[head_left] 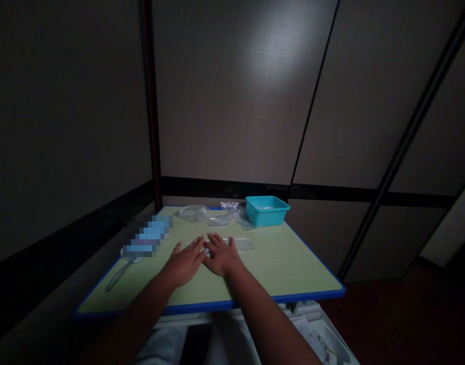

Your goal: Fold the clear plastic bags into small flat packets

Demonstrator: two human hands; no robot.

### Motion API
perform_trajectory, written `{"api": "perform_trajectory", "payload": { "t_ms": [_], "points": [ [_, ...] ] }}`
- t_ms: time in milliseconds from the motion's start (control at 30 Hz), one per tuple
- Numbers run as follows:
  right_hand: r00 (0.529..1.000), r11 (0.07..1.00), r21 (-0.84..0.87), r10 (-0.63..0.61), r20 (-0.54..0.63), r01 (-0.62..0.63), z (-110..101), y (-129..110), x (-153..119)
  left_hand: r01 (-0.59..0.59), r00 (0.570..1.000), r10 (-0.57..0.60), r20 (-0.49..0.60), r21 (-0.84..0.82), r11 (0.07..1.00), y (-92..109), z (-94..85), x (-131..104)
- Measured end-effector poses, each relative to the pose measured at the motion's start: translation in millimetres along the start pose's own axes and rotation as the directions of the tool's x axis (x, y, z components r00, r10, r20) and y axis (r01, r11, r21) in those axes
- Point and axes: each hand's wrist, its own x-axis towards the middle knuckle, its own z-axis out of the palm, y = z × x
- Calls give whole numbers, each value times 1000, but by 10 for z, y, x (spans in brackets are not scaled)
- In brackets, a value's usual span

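Note:
My left hand (185, 261) and my right hand (220, 254) lie flat, palms down, side by side on the pale green table top (285, 263), fingers spread and pointing away from me. Neither hand holds anything. Just beyond my right hand's fingertips lies a small clear plastic bag (242, 245), flat on the table. The room is dim.
A teal plastic tub (266, 210) stands at the table's far right corner. Crumpled clear plastic bags (211, 215) lie along the far edge. A blurred blue item (150, 235) and a thin cable (120, 274) are at the left. Panelled walls close behind and left.

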Motion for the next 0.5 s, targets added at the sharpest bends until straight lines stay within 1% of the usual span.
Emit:
{"api": "perform_trajectory", "payload": {
  "t_ms": [100, 200, 267, 333, 433, 500],
  "points": [
    [1000, 1000, 2, 4, -13, -4, 5, -1, -4, 45, 995, -42, -94, 26, 999, 4, 10, 29],
    [1000, 1000, 0, 7, -23, -7, 13, -2, -3, 104, 973, -95, -208, 33, 994, 15, 5, 65],
    [1000, 1000, 0, 13, -19, -13, 16, -7, 0, 134, 964, -123, -235, 34, 990, 18, 7, 80],
    [1000, 1000, -1, 21, -13, -21, 11, -17, 4, 141, 969, -128, -213, 47, 989, 16, 18, 84],
    [999, 999, -12, 38, 6, -38, -13, -44, 1, 129, 984, -120, -130, 65, 989, 1, 43, 80],
    [999, 999, -24, 47, 20, -47, -38, -66, -9, 125, 988, -119, -95, 67, 990, -9, 56, 77]
  ]
}}
